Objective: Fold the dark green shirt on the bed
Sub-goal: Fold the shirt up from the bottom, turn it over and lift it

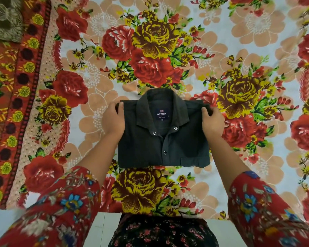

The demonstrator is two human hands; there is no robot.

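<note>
Dark green shirt (163, 139) lies folded into a compact rectangle on the floral bedsheet (221, 41) — collar away from the person, buttoned front up, an "ARROW" label showing inside the neck. The left hand (113, 119) grips the left shoulder edge, the right hand (212, 122) grips the right — fingers curled around the fabric.

Loose red sleeves (66, 202) printed with blue, yellow and grey flowers leave the forearms bare; a black garment (164, 232) with small pink flowers shows below.
</note>
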